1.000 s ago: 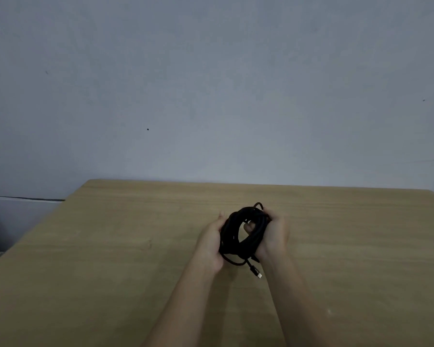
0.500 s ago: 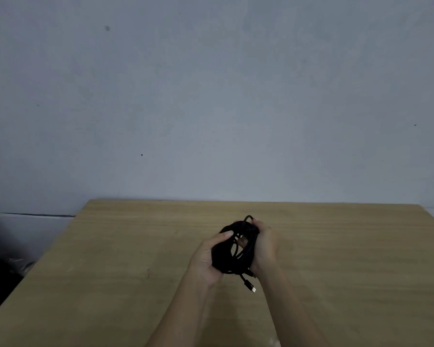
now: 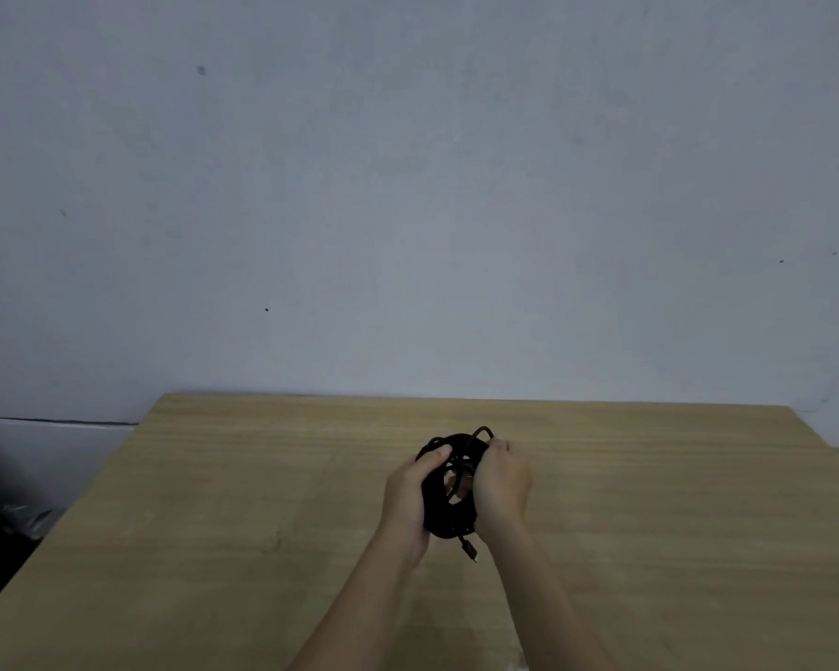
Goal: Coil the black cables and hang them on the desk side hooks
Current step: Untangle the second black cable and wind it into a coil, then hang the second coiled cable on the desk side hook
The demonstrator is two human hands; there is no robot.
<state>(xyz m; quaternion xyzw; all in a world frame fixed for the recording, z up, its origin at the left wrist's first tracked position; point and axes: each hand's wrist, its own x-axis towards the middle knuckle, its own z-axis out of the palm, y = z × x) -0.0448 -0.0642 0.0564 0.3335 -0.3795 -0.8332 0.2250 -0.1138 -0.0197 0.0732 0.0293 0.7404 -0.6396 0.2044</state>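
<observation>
Round bundle of thin black cable [image 3: 442,523], clamped between left hand [image 3: 405,496] and right hand [image 3: 502,486] above pale wooden desk [image 3: 262,477], left thumb newly hooked over its rim, plug tail [image 3: 471,554] dangling: coiling seemingly finished, hanging outstanding.

Readable text: none anywhere in view.
Wall [image 3: 408,186]: bare paint with a few dark specks, no sign or number.
Desk [image 3: 214,501]: plain wood grain, no label.
Cable coil [image 3: 449,525]: black, no legible brand.
Plug [image 3: 471,554]: too small to tell any marking.
</observation>
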